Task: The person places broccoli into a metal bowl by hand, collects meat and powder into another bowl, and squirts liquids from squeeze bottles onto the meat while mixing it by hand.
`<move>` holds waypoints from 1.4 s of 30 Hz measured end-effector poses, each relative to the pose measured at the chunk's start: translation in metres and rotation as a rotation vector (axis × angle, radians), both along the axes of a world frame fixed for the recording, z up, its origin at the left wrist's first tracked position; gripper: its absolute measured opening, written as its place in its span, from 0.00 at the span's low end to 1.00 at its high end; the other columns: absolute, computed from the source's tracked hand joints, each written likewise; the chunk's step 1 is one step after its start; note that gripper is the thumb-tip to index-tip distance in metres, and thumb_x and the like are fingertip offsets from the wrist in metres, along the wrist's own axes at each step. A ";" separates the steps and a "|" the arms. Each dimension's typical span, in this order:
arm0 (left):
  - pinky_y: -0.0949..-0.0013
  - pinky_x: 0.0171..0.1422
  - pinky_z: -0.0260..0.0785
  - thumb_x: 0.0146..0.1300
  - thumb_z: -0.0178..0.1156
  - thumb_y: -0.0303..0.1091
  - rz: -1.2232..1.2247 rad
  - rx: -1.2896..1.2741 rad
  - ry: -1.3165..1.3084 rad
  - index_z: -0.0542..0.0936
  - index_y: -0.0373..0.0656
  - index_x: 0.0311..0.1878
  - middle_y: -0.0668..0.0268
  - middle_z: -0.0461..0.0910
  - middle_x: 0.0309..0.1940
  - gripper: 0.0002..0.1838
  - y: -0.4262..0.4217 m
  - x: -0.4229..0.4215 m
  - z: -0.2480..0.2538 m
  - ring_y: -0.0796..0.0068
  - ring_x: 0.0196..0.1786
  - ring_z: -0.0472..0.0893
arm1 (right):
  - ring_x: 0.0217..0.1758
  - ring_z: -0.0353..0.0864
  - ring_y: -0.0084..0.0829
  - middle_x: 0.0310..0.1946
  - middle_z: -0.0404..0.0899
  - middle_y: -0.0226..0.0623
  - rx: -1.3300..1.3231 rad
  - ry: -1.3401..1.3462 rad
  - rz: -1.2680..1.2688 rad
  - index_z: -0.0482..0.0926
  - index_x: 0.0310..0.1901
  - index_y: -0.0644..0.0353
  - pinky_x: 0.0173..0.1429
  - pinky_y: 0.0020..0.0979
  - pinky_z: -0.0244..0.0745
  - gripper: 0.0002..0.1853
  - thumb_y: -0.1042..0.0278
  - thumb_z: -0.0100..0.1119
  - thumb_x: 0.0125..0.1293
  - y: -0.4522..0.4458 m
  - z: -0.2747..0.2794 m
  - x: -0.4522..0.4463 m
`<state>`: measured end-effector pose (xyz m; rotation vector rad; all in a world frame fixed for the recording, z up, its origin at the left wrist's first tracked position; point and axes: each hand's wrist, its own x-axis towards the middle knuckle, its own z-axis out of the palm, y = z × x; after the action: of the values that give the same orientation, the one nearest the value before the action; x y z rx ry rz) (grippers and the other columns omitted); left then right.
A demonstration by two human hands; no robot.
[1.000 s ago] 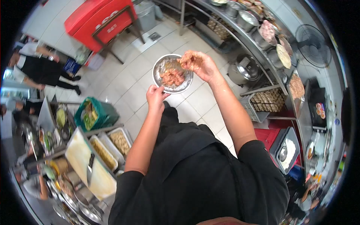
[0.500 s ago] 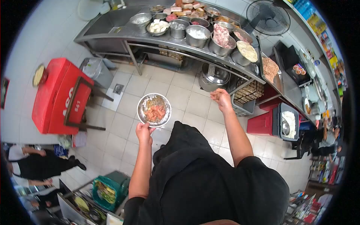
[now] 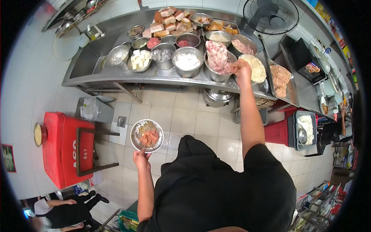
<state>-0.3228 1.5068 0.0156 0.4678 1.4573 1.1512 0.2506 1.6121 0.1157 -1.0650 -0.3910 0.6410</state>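
Note:
My left hand (image 3: 142, 159) is closed on the near rim of a metal bowl (image 3: 159, 144), held out over the floor. Inside lies pinkish minced meat (image 3: 149, 137), with a paler, yellowish patch beside it and white smears on the wall. On the steel counter, my right hand (image 3: 242, 72) is at the right side of a deep metal pot (image 3: 211, 74) heaped with raw meat (image 3: 217, 56). Its fingers are bent in toward the meat, and their tips are hard to make out. Just right of that hand is a container of pale yellowish paste (image 3: 256, 69).
Along the counter (image 3: 92, 79) stand several bowls, including a pot of white powder (image 3: 187, 60) and white cubes (image 3: 140, 59). Pork chunks (image 3: 168, 20) are piled behind. A tray of mince (image 3: 281, 79) lies right. A red cooler (image 3: 63, 150) and another person (image 3: 69, 212) are left.
My right hand has moved up and forward from above the floor to the pot of raw meat. The bowl in my left hand appears lower and further left. The view has shifted toward the counter.

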 end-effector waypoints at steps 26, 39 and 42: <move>0.69 0.33 0.81 0.63 0.54 0.22 0.083 0.016 -0.008 0.69 0.45 0.30 0.67 0.76 0.27 0.07 0.110 0.041 0.016 0.77 0.28 0.78 | 0.31 0.72 0.33 0.36 0.80 0.43 -0.681 0.008 0.295 0.75 0.45 0.61 0.33 0.37 0.70 0.19 0.51 0.46 0.68 0.239 -0.001 0.174; 0.65 0.36 0.82 0.62 0.56 0.21 0.159 -0.027 -0.046 0.71 0.43 0.34 0.66 0.76 0.29 0.05 0.114 0.043 0.038 0.74 0.30 0.80 | 0.40 0.81 0.33 0.41 0.83 0.40 -0.987 -0.866 -0.040 0.81 0.48 0.69 0.47 0.33 0.75 0.27 0.48 0.62 0.63 0.200 0.021 0.153; 0.67 0.34 0.82 0.62 0.56 0.22 0.172 0.009 -0.078 0.70 0.44 0.31 0.67 0.76 0.27 0.07 0.112 0.037 0.026 0.74 0.29 0.80 | 0.45 0.81 0.28 0.45 0.84 0.41 -0.487 -0.838 0.190 0.82 0.48 0.68 0.50 0.31 0.74 0.23 0.53 0.62 0.64 0.188 0.042 0.062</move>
<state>-0.2858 1.6186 0.0421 0.3041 1.4469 1.2981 0.3126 1.8001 0.1576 -1.7674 -1.1094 0.4349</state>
